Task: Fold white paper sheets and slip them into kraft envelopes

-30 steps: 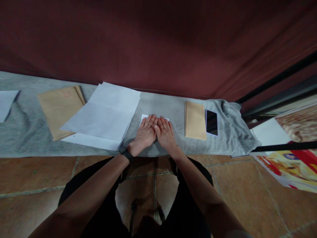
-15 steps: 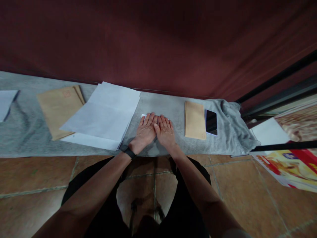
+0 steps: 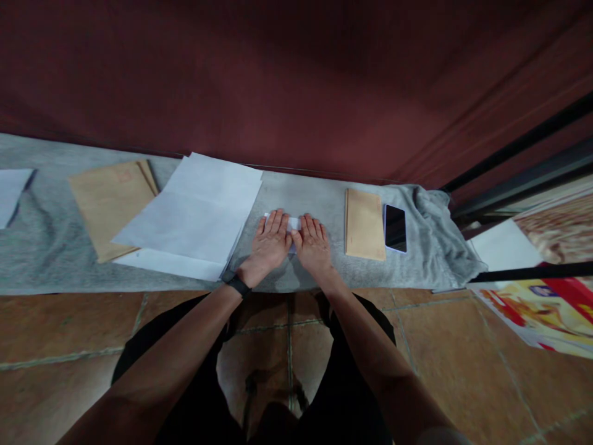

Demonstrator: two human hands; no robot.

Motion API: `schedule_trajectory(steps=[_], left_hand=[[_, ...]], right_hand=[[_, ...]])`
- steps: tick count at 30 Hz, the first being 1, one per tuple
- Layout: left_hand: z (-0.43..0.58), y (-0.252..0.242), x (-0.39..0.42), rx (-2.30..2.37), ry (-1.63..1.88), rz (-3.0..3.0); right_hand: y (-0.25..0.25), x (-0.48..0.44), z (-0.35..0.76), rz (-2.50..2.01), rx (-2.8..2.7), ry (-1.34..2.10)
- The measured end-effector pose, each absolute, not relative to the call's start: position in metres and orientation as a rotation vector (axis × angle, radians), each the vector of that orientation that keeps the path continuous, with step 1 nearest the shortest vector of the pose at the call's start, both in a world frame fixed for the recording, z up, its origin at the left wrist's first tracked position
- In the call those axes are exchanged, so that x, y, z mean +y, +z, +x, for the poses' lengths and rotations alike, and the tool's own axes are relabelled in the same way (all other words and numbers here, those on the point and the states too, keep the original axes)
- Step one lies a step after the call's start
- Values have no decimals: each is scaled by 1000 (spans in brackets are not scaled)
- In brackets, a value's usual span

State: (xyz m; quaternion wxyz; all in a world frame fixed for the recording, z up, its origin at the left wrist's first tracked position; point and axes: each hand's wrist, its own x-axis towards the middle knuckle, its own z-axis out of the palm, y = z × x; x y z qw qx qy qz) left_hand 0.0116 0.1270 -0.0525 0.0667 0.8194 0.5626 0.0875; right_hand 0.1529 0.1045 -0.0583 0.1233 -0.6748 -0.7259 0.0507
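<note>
A small folded white paper (image 3: 293, 225) lies on the grey cloth, mostly covered by my hands. My left hand (image 3: 271, 242) rests flat on its left part, fingers stretched away from me. Flat on the right part is my right hand (image 3: 312, 244), its thumb close to the left hand. A strip of the paper shows between the two hands. To the left, large white sheets (image 3: 194, 210) overlap brown envelopes (image 3: 113, 204). On the right lie more brown envelopes (image 3: 365, 225), next to a phone (image 3: 395, 228).
The grey cloth (image 3: 324, 198) covers a narrow surface against a dark red panel (image 3: 278, 93). Another white sheet (image 3: 12, 191) lies at the far left. Dark bars and a colourful printed box (image 3: 546, 315) stand at the right.
My hands have moved slightly apart, the left one to the left and the right one a little to the right. More of the white paper shows between them.
</note>
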Motion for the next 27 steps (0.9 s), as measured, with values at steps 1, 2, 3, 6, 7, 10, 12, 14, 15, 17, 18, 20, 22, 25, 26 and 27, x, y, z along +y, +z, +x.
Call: schedule_trajectory(steps=[1,2,3,6,7,10,12,14,15,17,18,20,22,25,26,27], left_hand=[[11,-52,127,1710,250,2470],[10,-52,127,1724,238,2469],[10,-51,127,1737,230,2467],[8,-50,127,1760,226,2459],[7,-50,127,1765,229,2455],[6,-50,128,1776,240,2443],[6,-51,128,1791,243,2429],[5,-51,128,1804,244,2412],[5,-52,128,1811,246,2406],[5,-52,127,1821,251,2399],[5,-52,127,1825,253,2398],[4,-51,127,1830,256,2400],[4,-52,127,1830,260,2405],[3,-52,127,1828,278,2415],[3,-53,127,1829,286,2417],[3,-53,127,1830,295,2418]], right_hand=[[-59,104,154,-1968,-2115,147],[-59,104,154,-1968,-2115,146],[-59,104,155,-1967,-2118,146],[-59,103,156,-1971,-2120,145],[-59,102,157,-1975,-2117,144],[-60,101,158,-1990,-2105,138],[-60,100,159,-1997,-2106,136],[-60,100,160,-2006,-2106,135],[-60,99,160,-2010,-2106,134],[-60,99,161,-2015,-2107,127],[-61,99,161,-2016,-2107,123],[-61,98,162,-2015,-2104,114],[-60,98,162,-2018,-2098,113],[-59,97,162,-2034,-2100,127],[-59,97,162,-2039,-2102,131],[-59,97,162,-2042,-2104,134]])
